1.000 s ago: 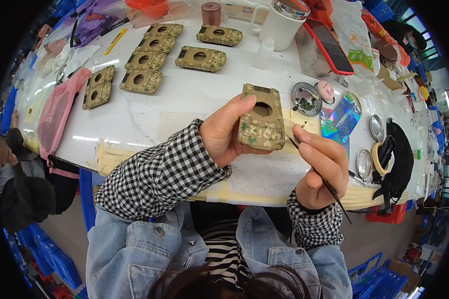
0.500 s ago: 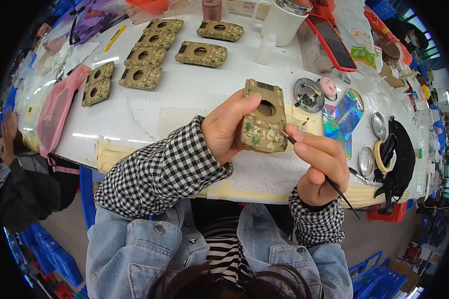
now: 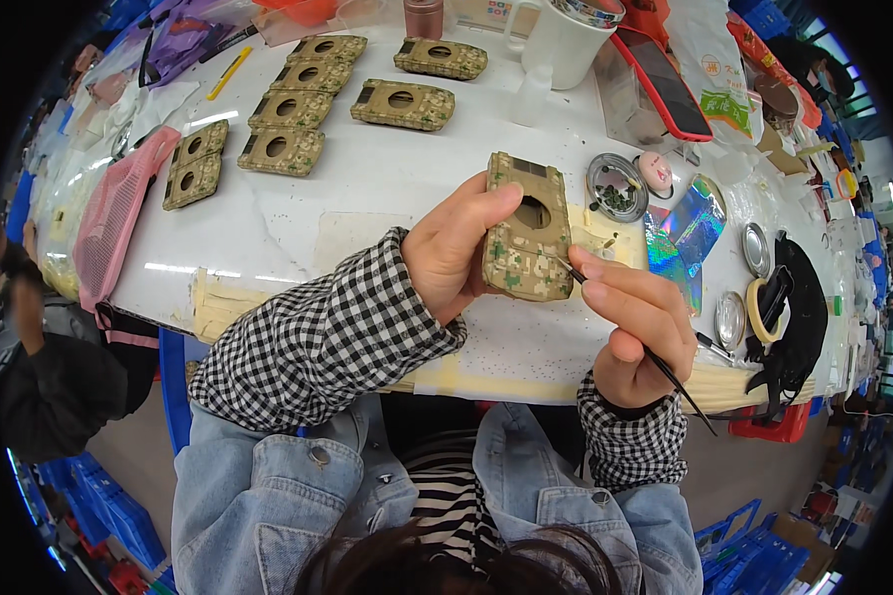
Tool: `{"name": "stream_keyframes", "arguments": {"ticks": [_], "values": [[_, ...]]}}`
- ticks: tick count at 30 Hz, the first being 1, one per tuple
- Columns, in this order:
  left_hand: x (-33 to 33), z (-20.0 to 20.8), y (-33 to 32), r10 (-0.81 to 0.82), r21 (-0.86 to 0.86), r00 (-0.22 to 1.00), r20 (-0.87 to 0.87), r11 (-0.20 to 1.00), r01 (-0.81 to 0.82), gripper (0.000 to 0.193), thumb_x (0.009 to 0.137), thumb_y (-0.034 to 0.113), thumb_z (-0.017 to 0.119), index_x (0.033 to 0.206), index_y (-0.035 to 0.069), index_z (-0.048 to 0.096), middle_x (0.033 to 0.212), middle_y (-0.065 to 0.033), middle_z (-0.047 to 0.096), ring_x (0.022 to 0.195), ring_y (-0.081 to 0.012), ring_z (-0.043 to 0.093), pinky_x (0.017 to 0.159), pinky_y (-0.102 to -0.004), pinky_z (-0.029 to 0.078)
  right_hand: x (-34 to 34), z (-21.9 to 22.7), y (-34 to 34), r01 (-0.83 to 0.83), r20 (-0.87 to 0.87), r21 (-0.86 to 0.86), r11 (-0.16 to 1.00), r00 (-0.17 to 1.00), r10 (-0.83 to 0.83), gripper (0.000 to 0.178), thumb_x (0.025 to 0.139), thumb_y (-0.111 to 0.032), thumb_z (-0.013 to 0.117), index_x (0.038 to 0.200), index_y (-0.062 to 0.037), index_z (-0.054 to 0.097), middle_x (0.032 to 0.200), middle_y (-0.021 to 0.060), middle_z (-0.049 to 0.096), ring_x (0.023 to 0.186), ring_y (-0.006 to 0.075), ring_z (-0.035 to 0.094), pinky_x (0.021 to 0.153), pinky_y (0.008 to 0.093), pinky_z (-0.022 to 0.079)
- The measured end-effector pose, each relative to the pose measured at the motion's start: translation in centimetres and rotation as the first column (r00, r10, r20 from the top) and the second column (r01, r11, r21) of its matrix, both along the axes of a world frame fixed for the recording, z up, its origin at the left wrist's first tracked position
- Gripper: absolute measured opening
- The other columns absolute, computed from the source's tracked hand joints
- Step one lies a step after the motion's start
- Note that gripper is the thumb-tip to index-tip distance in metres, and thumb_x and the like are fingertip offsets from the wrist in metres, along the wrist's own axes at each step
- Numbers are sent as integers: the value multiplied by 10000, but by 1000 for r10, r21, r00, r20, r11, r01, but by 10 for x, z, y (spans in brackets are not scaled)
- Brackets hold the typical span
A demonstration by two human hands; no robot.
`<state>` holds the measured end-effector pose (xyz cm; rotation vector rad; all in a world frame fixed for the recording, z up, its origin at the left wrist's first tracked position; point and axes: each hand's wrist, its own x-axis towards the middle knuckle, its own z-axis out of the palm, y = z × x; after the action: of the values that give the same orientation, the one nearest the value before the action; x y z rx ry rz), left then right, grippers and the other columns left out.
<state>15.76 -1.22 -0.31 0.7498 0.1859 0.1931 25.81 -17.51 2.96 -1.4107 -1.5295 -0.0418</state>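
My left hand (image 3: 460, 238) grips a camouflage-patterned toy tank hull (image 3: 511, 243) by its left side, thumb on top near the round hole. The hull is held above the table, its top toward me. In my right hand (image 3: 643, 322) is a thin dark paintbrush (image 3: 673, 379), pinched between thumb and fingers. The brush tip touches or nearly touches the hull's lower right edge. Right of the hull lies a round metal dish (image 3: 616, 188) with dark green bits in it. Small bits of paint or putty lie on a yellowish sheet (image 3: 587, 226) beside the hull.
Several more camouflage hulls (image 3: 403, 105) stand at the far left of the white table (image 3: 278, 213). A pink mesh pouch (image 3: 124, 223) lies at left. White mug (image 3: 562, 45), red-cased phone (image 3: 663, 84), tape roll (image 3: 767, 309) and black cloth item (image 3: 802, 307) are on the right. A person's sleeve (image 3: 69, 387) shows at far left.
Both hands keep nearly the same pose, with the brush still at the hull's lower right edge. At far left, the other person's arm has shifted.
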Motion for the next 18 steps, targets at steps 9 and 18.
{"name": "stream_keyframes", "arguments": {"ticks": [9,18], "values": [[0,1,0,0,-4,1000,0,1000,0,489,913,341,470,1271,19,386,1100,-104,559,968,-170,602,786,-319,541,0,0,0,1,11,3,1000,1000,-1,341,881,-304,527,1025,-9,620,1035,178,609,976,295,626,818,341,523],[0,-1,0,-3,-26,1000,19,1000,3,476,915,323,469,1270,18,387,1108,-108,558,985,-176,596,808,-328,535,0,0,0,5,14,-1,1000,1000,-5,340,882,-302,528,1022,-7,621,1032,180,613,970,290,628,816,335,523]]}}
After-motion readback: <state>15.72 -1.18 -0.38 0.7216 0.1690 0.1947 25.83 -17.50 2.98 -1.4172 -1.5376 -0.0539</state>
